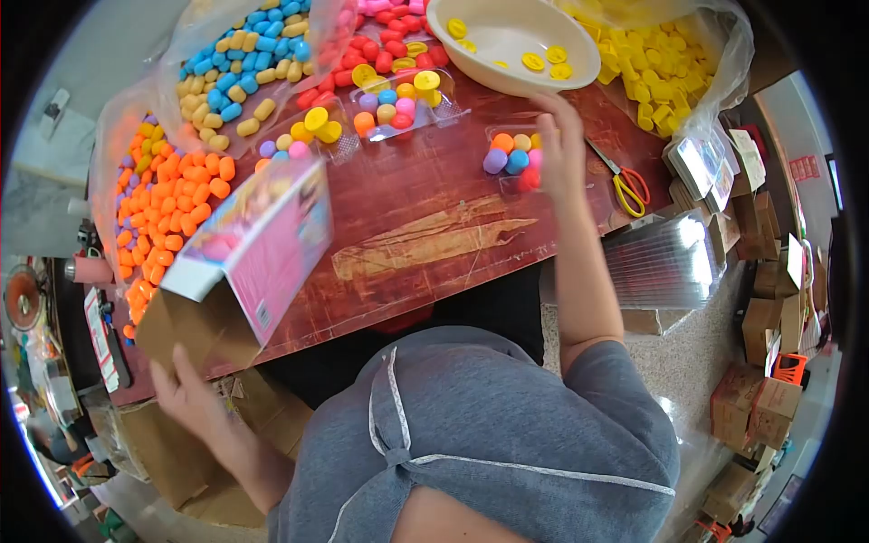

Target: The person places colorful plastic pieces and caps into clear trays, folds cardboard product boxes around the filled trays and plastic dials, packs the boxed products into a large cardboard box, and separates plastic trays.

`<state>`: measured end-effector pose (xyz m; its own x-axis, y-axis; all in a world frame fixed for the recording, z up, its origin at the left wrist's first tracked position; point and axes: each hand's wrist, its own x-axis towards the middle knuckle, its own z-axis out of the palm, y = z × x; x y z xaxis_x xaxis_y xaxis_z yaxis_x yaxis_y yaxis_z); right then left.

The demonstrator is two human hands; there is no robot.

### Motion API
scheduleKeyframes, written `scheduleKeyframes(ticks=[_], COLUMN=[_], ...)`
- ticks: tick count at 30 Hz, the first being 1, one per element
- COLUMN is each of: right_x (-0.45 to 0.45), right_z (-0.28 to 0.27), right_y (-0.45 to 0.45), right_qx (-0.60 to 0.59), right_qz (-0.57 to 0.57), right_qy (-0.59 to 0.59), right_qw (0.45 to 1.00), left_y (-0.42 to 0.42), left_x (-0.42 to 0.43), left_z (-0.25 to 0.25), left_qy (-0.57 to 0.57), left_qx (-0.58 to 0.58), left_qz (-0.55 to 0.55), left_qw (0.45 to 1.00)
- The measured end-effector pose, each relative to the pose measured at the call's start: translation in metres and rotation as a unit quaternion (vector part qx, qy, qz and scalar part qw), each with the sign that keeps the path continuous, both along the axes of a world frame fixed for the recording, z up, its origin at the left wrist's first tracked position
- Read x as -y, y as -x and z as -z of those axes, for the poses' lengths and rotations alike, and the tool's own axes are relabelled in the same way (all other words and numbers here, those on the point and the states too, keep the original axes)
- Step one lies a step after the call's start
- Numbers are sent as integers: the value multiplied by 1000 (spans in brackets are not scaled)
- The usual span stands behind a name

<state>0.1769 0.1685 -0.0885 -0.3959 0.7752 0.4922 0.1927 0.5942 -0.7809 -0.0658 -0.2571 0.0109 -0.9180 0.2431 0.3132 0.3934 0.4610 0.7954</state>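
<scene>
My right hand (pixel 563 154) reaches over the table, fingers stretched out and apart, beside a clear plastic tray of small round coloured pieces (pixel 516 161). It partly covers the tray's right side. My left hand (pixel 187 398) is low at the left, fingers apart, by the brown cardboard flap (pixel 204 330) of a pink printed box (pixel 282 246). Its fingertips overlap the flap's lower edge; a grip on it is not visible. The box tilts at the table's front edge and looks blurred. Behind it, two more filled clear trays (pixel 398 109) hold coloured pieces and yellow stamp-like parts.
A white bowl (pixel 516 45) holds several yellow discs. Piles of orange (pixel 176 204), blue-and-tan (pixel 249 59) and yellow pieces (pixel 652 72) line the table. Scissors (pixel 626 185) lie at the right, above stacked clear trays (pixel 661 258). A cardboard carton (pixel 190 452) stands below left.
</scene>
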Motion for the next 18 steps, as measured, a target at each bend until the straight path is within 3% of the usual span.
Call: scheduleKeyframes(ticks=[1,2,4,6,7,9,12,14,17,18], right_x=[-30,-47,-85,-97,-99,-98,-79,-66,-54,-52], right_z=[11,13,43,48,50,52,44,39,53,57], right_y=[-20,-37,-74,-94,-102,-108,-110,-114,-119,-120], right_qx=[62,73,143,151,155,162,162,162,141,130], right_qz=[33,17,-35,-71,-101,-160,-170,-173,-127,-104], right_qy=[-47,10,2,35,69,137,146,155,205,229], right_qw=[996,997,989,985,980,964,961,959,960,959], left_y=[2,-4,-27,-37,-47,-60,-28,-4,-6,-10], left_x=[16,15,7,0,-8,-30,-49,-54,-87,-96], left_z=[-13,-30,-55,-51,-48,-39,1,42,52,55], left_qy=[115,115,272,323,324,388,405,348,270,197], left_qx=[-86,-85,-118,-60,-58,42,113,206,294,343], left_qz=[43,43,231,343,339,415,453,431,364,341], left_qw=[989,989,927,880,882,822,786,807,842,853])
